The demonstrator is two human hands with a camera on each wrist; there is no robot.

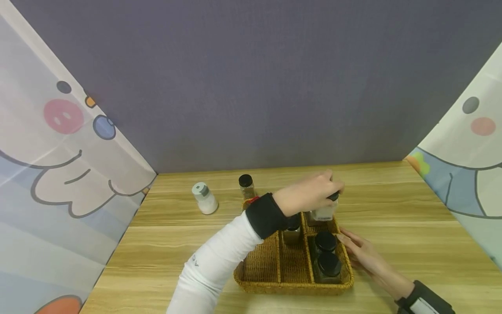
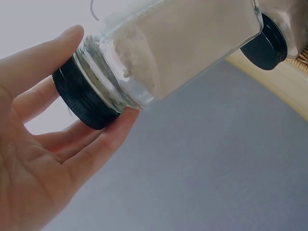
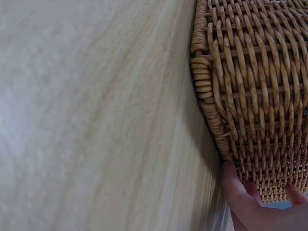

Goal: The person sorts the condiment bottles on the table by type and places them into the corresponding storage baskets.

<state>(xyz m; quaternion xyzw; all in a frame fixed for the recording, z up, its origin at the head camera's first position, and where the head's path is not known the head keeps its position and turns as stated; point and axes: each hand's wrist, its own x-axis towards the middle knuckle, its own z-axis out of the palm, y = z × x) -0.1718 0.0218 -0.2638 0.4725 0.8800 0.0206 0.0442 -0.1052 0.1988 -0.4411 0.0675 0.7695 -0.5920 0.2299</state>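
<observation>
A glass jar (image 2: 183, 45) of pale powder (black cap) is pinched by its cap in the left hand (image 1: 310, 194), held over the far right compartment of the wicker basket (image 1: 259, 266). Just below the grip, two black-lidded jars (image 1: 326, 255) stand in that compartment. The right hand (image 1: 362, 253), fingers straight, presses the basket's right wall. Well left of the grip stand a white shaker (image 1: 204, 198) and a spice bottle (image 1: 246, 186).

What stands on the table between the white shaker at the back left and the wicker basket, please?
In the head view, one small black-capped bottle stands between the white shaker and the wicker basket, close to the basket's far edge.
</observation>
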